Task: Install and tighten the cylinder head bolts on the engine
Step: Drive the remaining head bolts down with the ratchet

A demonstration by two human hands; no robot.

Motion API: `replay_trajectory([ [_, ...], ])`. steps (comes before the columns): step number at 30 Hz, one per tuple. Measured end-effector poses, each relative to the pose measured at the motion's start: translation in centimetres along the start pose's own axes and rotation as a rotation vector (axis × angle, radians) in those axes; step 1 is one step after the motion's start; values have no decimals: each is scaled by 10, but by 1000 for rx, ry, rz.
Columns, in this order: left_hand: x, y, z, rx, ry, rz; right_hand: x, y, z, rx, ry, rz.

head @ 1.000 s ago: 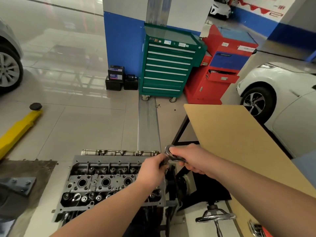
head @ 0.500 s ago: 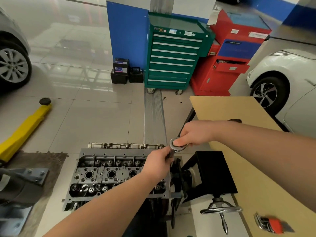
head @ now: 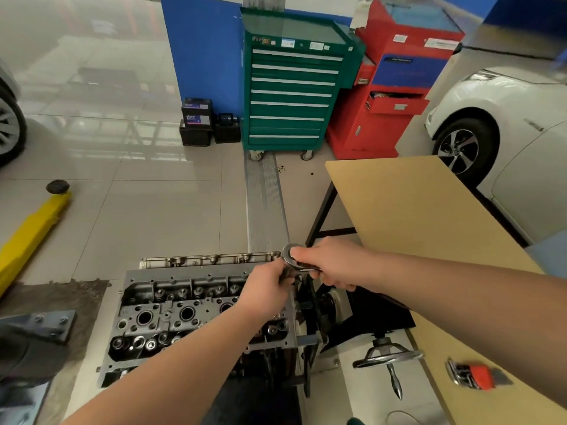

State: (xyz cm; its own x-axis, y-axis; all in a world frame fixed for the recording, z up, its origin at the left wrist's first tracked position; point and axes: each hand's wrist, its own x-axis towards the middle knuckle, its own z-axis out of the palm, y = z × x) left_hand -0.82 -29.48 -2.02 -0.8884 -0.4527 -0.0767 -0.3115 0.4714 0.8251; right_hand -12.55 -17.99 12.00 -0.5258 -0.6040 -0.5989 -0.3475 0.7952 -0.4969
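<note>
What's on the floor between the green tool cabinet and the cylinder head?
In the head view, only a ribbed metal floor strip runs from the green tool cabinet toward the cylinder head; a few dark specks lie beside it near the cabinet's casters.

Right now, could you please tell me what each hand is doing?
Left hand: closed around the lower part of the ratchet wrench, over the cylinder head.
Right hand: closed on the ratchet wrench's handle.
</note>
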Motion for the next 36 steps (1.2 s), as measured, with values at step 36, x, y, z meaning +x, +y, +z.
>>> replay_trajectory([
  [36,3,28,-6,-532,-135,-63,2,-4,-34,-1146,282,-534],
])
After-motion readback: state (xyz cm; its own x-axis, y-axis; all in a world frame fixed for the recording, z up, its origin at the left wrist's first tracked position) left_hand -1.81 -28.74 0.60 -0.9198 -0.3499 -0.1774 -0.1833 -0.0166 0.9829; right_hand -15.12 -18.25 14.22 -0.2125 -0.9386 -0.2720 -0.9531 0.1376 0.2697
